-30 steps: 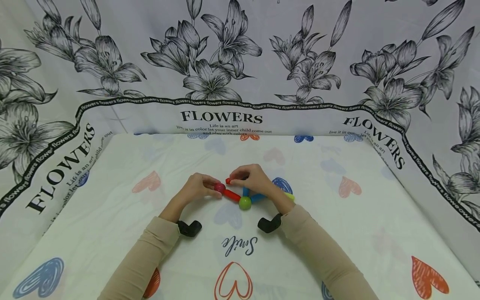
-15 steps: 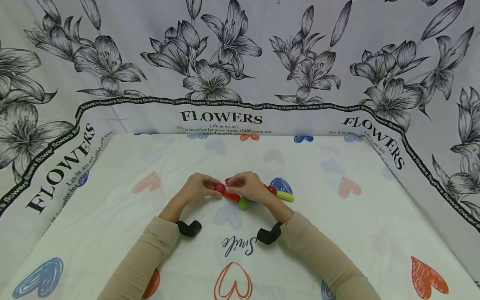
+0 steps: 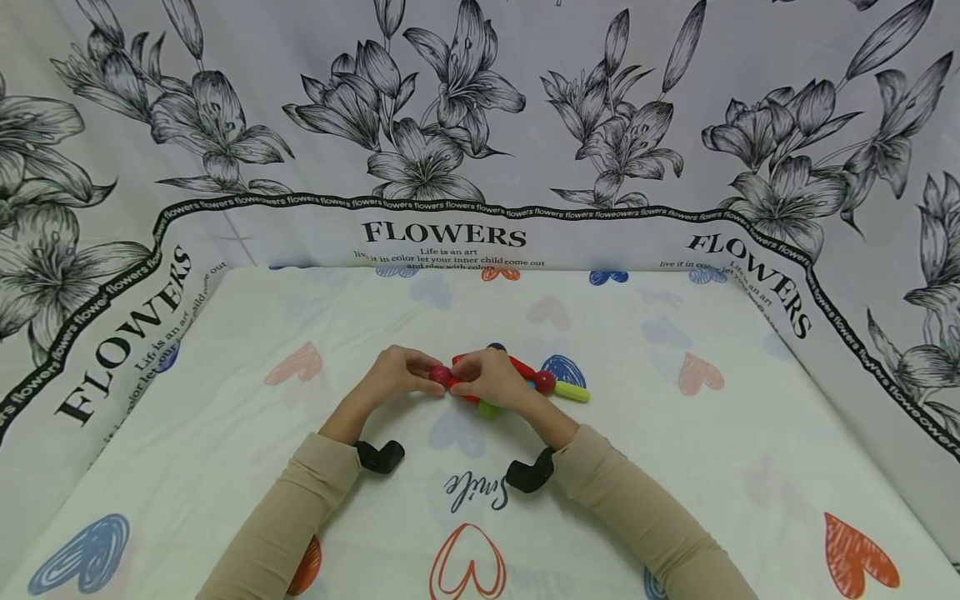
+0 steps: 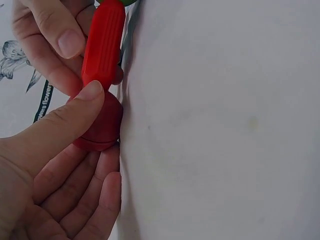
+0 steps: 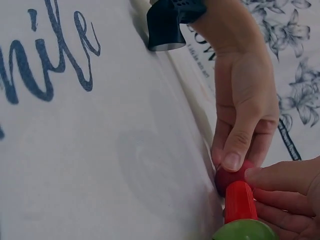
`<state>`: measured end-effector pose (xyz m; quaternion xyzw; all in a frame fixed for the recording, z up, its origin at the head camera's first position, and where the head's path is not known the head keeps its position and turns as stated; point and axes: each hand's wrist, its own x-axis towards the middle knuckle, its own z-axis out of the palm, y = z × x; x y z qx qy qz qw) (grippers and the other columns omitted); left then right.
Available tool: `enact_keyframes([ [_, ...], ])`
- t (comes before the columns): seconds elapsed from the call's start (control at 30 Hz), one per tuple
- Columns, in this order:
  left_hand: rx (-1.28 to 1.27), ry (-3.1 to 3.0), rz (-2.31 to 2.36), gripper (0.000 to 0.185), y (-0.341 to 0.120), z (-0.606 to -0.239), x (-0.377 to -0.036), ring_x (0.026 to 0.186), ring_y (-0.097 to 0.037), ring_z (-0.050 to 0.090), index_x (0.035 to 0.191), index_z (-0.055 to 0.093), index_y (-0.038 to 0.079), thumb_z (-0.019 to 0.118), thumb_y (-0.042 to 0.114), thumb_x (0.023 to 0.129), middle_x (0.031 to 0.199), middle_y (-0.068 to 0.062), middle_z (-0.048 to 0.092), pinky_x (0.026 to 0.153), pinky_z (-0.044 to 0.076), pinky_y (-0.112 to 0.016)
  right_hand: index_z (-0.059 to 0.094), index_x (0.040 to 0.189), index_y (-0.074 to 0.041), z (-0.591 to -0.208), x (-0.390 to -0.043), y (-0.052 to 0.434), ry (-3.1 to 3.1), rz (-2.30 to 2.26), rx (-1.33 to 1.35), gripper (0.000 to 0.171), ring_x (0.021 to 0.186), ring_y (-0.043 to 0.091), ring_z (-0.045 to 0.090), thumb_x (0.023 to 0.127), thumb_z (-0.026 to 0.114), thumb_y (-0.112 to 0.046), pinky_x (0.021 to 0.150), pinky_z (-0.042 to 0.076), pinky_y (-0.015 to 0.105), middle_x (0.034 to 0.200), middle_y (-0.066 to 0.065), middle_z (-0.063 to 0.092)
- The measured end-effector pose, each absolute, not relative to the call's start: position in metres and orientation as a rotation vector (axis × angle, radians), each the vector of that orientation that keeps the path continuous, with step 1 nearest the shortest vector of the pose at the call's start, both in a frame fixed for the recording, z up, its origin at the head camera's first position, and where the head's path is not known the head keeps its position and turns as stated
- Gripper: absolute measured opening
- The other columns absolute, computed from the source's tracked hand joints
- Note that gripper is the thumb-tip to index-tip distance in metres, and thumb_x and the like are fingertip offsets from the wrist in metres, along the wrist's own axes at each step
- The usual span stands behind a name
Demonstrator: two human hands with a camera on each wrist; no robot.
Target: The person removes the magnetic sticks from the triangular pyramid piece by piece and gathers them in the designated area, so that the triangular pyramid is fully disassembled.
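From the head cam, the left hand (image 3: 396, 377) pinched a dark red ball (image 3: 439, 377) mid-table while the right hand (image 3: 491, 379) gripped the ribbed red stick (image 3: 467, 395) stuck to it. Left wrist view: the ball (image 4: 100, 125) was smooth, thumb on top, and the stick (image 4: 102, 45) was glossy plastic. Right wrist view: a green ball (image 5: 245, 232) capped the stick's other end.

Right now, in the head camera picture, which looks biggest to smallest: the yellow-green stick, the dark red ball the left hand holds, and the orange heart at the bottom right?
1. orange heart, though it lies nearer the camera
2. yellow-green stick
3. dark red ball, partly hidden by the left hand
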<state>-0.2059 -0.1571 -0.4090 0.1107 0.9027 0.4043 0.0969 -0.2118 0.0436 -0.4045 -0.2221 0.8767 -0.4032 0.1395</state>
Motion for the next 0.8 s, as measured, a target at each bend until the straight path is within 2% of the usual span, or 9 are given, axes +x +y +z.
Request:
enact_keyframes([
  [0.43,0.322,2.659,1.191,0.041,-0.1590,-0.4095,-0.2070,0.092,-0.021,0.074,0.108,0.073,0.003,0.084,0.021,0.073,0.102,-0.014,0.076,0.082,0.056,-0.028,0.072,0.107,-0.004,-0.4052,-0.2116,0.0430,2.552,-1.130,-0.683,0.025,0.101,0.022,0.069,0.083,0.074,-0.009,0.093,0.057,0.032,0.109,0.012,0.074],
  [0.8,0.357,2.610,1.216,0.043,-0.1630,-0.4112,-0.2087,0.100,-0.024,0.072,0.112,0.071,0.002,0.082,0.021,0.075,0.108,-0.016,0.074,0.087,0.056,-0.034,0.074,0.102,-0.004,-0.4037,-0.2091,0.0481,2.533,-1.143,-0.794,0.020,0.096,0.021,0.071,0.082,0.074,-0.009,0.086,0.058,0.028,0.102,0.011,0.076],
])
